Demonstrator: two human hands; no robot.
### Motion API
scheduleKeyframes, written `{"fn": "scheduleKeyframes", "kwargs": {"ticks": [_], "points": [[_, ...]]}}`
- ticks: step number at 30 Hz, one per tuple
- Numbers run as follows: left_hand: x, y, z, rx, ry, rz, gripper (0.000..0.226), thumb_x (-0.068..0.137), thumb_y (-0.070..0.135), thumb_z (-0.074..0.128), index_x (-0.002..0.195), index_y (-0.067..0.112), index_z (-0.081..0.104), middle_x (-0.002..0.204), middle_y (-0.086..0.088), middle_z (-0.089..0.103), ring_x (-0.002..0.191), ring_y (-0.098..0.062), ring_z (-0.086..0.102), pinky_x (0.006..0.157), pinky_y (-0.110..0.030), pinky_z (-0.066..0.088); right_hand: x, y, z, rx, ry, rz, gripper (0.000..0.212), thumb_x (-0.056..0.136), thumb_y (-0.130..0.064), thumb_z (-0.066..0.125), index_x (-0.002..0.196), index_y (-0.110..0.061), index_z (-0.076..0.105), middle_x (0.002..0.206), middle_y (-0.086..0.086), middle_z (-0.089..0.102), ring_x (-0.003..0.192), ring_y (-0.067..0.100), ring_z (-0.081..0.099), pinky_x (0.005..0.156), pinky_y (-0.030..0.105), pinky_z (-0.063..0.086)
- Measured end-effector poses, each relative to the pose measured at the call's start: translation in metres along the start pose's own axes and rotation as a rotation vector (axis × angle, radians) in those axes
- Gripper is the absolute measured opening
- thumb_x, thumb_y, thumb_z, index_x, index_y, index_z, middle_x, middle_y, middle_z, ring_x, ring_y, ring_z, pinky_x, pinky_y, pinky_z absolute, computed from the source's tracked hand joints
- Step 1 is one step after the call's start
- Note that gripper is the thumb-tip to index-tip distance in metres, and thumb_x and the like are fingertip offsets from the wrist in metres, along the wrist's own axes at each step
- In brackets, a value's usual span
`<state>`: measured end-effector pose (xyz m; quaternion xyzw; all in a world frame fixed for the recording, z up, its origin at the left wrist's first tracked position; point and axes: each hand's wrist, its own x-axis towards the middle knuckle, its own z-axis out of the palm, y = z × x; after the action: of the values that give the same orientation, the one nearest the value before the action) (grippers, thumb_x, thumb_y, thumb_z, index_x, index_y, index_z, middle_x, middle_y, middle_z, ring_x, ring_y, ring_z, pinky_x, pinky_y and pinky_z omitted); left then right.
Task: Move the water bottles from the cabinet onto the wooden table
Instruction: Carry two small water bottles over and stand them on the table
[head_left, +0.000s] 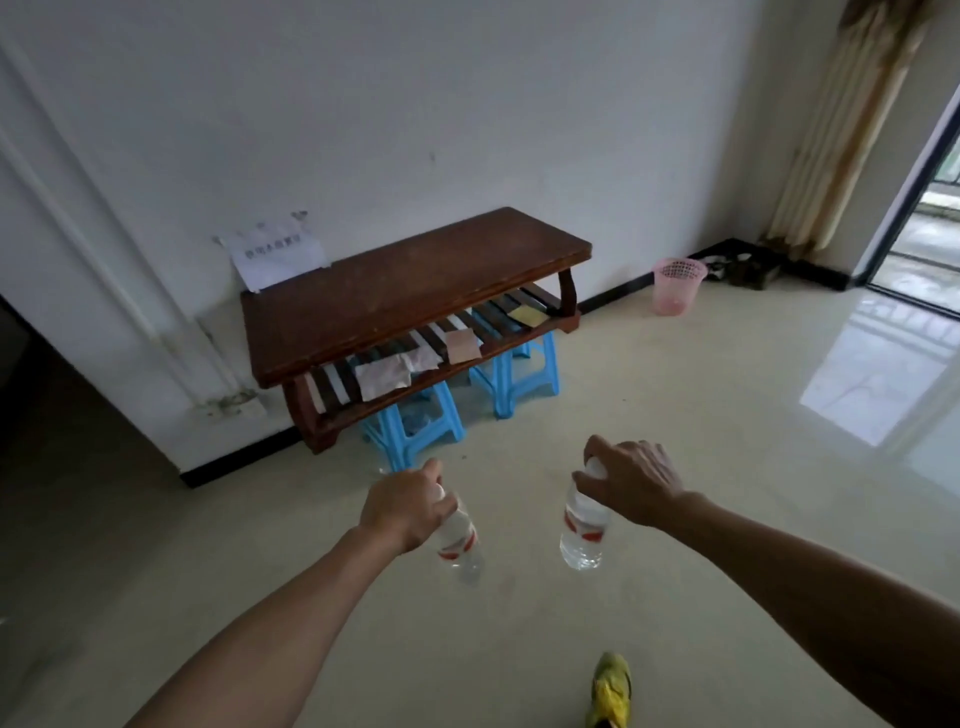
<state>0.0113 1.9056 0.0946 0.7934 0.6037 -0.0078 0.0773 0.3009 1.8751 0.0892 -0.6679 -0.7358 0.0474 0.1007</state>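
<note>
A water bottle (460, 545) is gripped near its cap by the curled fingers of the left hand (402, 512), and a second bottle (584, 530) hangs below the right hand (631, 483), pinched at the top. The wooden table (410, 291) lies well beyond the fingers. Held so high, either bottle could swing and slip out.

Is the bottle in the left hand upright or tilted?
Tilted. The left hand grips the bottle near its cap; its base slants rightward.
</note>
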Motion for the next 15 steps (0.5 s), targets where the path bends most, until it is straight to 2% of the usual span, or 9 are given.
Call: {"fn": "scheduleKeyframes", "kwargs": {"ticks": [4, 8, 11, 15], "points": [[0.1, -0.009, 0.0, -0.015, -0.02, -0.052, 0.032, 0.089, 0.049, 0.047, 0.099, 0.019, 0.052, 0.099, -0.009, 0.067, 0.091, -0.029, 0.062, 0.066, -0.034, 0.038, 0.112, 0.029, 0.017, -0.02, -0.021, -0.078, 0.036, 0.088, -0.057, 0.05, 0.105, -0.025, 0.053, 0.091, 0.004, 0.069, 0.08, 0.027, 0.062, 0.065, 0.029, 0.029], [0.185, -0.024, -0.015, -0.062, -0.013, -0.139, 0.028, 0.089, 0.048, 0.049, 0.094, 0.021, 0.048, 0.098, -0.007, 0.066, 0.091, -0.028, 0.061, 0.066, -0.033, 0.036, 0.221, 0.052, 0.02, 0.016, -0.037, -0.148, 0.033, 0.088, -0.056, 0.051, 0.102, -0.026, 0.051, 0.088, 0.0, 0.067, 0.068, 0.019, 0.048, 0.066, 0.028, 0.031], [0.251, -0.041, -0.032, -0.122, 0.054, -0.221, 0.026, 0.089, 0.048, 0.051, 0.091, 0.023, 0.047, 0.096, -0.004, 0.067, 0.089, -0.026, 0.062, 0.066, -0.034, 0.039, 0.316, 0.059, 0.011, 0.036, -0.092, -0.202, 0.031, 0.088, -0.055, 0.052, 0.1, -0.026, 0.05, 0.084, -0.004, 0.06, 0.07, 0.015, 0.052, 0.065, 0.028, 0.037], [0.318, -0.072, -0.05, -0.137, 0.12, -0.289, 0.03, 0.09, 0.05, 0.051, 0.1, 0.021, 0.054, 0.097, -0.005, 0.068, 0.09, -0.026, 0.064, 0.068, -0.034, 0.042, 0.412, 0.054, 0.01, 0.053, -0.083, -0.252, 0.031, 0.086, -0.055, 0.054, 0.097, -0.028, 0.045, 0.086, -0.004, 0.059, 0.073, 0.015, 0.057, 0.068, 0.031, 0.048]]}}
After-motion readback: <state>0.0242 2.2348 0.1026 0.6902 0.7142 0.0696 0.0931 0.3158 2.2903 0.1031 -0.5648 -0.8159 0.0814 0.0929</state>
